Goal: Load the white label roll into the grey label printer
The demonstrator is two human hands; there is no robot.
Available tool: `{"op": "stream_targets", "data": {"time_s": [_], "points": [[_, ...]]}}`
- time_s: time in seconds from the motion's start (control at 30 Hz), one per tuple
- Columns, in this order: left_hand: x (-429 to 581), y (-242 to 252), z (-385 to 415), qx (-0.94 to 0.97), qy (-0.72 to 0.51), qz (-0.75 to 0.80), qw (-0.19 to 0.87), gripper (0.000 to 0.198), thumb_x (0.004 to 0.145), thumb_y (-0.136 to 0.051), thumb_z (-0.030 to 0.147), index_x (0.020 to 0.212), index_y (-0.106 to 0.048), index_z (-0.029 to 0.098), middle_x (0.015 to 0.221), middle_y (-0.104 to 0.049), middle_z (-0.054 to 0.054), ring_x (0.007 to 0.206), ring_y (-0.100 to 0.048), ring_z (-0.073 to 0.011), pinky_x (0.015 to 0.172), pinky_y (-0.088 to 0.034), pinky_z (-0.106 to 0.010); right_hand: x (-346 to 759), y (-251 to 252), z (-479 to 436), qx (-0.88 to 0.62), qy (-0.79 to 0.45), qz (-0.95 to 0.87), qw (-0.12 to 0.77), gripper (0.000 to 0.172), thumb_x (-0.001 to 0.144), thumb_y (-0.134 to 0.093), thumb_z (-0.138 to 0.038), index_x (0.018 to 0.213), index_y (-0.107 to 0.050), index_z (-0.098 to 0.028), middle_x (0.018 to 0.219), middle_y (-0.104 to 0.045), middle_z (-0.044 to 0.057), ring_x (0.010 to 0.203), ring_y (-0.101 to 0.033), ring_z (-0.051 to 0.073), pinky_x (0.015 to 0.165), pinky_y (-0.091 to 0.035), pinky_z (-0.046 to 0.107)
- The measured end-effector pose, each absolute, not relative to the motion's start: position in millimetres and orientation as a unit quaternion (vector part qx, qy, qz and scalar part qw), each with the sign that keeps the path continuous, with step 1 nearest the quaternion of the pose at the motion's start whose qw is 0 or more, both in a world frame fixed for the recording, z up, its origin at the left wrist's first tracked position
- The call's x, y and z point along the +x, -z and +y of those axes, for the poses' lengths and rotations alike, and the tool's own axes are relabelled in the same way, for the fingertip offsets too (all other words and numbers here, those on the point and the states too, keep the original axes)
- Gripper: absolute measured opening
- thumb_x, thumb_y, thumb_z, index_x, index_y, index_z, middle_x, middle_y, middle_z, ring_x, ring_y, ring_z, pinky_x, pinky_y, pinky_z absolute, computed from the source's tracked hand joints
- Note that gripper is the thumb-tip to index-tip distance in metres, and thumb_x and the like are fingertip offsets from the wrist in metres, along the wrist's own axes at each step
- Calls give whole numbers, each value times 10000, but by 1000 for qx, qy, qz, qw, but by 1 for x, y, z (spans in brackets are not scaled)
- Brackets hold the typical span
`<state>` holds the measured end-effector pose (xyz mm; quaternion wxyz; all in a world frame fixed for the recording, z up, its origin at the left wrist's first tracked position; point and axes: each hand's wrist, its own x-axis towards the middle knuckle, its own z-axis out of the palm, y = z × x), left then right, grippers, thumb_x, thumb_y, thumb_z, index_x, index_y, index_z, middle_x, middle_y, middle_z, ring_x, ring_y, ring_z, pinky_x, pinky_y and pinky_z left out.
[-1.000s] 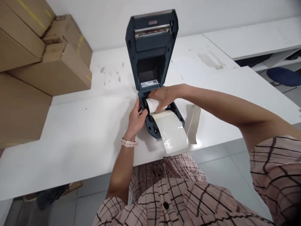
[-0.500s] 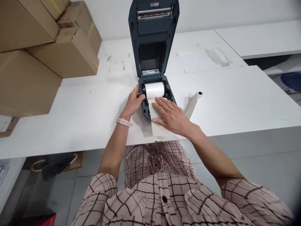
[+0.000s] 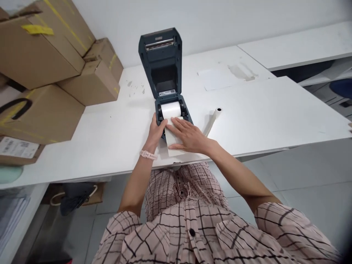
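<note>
Your left hand is cupped round the left wall of the label printer, fingers curled on the casing and the thumb lying toward the roll bay, so it holds the base. Your right hand grips nothing: it lies flat, palm down and fingers spread, pressing on the paper strip that comes off the label roll. That white roll sits across the printer's open bay, between the two side holders. The strip runs from it over the front of the printer toward the near edge of the bench, and its end shows just under your right wrist, close to that edge. The lid stands tipped up and back, with its metal bar at the top. The printer stands about midway along the bench, a little back from the near edge. Just to the right of it a pale cardboard core lies on the bench, apart from your right hand, its open end pointing away from you. Farther back on the right lies a white sheet. Stacked cardboard boxes fill the far left corner. A pale wristband circles your left wrist.
</note>
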<state>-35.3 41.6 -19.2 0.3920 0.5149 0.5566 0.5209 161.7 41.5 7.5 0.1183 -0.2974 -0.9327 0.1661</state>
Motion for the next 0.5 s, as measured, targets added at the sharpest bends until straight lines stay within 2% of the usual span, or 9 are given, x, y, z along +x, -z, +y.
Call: {"op": "stream_targets", "data": {"time_s": [0.07,0.1,0.17,0.23,0.27,0.37,0.43,0.5], "points": [[-34,21,35,501,-510,569,407,800,910,-676,445,1608,-340,244,1606,-502,-138,1488,-469,-332,1196,-435,-499,177,-14,42,-258,-210,-935,121,907,908,-636,-709,1633,-346,-248,1744,-232,120,1625,-176,367,1325,-190,550],[-35,22,33,494,-504,574,414,838,902,-696,452,1623,-312,268,1625,-483,-123,1501,-453,-330,1203,-431,-499,186,-20,45,-232,-238,-936,119,867,902,-641,-717,1603,-412,-261,1725,-298,108,1612,-228,369,1315,-221,562],[-37,24,31,493,-492,580,423,894,897,-714,471,1647,-256,306,1660,-439,-104,1524,-423,-333,1214,-425,-507,205,-38,58,-191,-302,-926,122,734,906,-633,-722,1484,-579,-274,1615,-508,89,1530,-414,358,1273,-325,559],[-39,25,31,491,-481,586,430,924,899,-716,497,1658,-216,334,1688,-396,-85,1537,-405,-335,1221,-426,-506,215,-63,85,-203,-349,-895,188,604,929,-609,-707,1358,-679,-288,1445,-671,58,1397,-574,319,1216,-421,532],[-40,25,31,490,-477,587,433,934,899,-714,512,1661,-199,346,1702,-372,-74,1543,-394,-335,1222,-431,-499,215,-76,104,-236,-352,-867,262,571,943,-592,-698,1337,-685,-296,1406,-692,46,1372,-591,304,1208,-431,527],[-39,21,29,490,-468,585,446,946,904,-697,556,1666,-169,365,1736,-298,-48,1562,-362,-340,1212,-457,-472,189,-106,173,-325,-327,-733,500,567,973,-524,-695,1391,-610,-322,1476,-620,29,1489,-461,303,1249,-363,553],[-36,16,26,489,-464,585,452,953,898,-702,566,1665,-172,369,1747,-267,-37,1569,-348,-339,1215,-460,-456,161,-117,218,-338,-384,-685,519,573,977,-473,-700,1404,-581,-334,1546,-548,28,1530,-404,330,1249,-357,581],[-37,12,21,484,-458,590,456,979,873,-734,563,1664,-193,363,1754,-250,-33,1582,-320,-342,1233,-438,-446,137,-123,249,-311,-431,-685,498,618,1008,-335,-697,1432,-557,-306,1526,-563,18,1537,-396,342,1238,-359,618]]}}
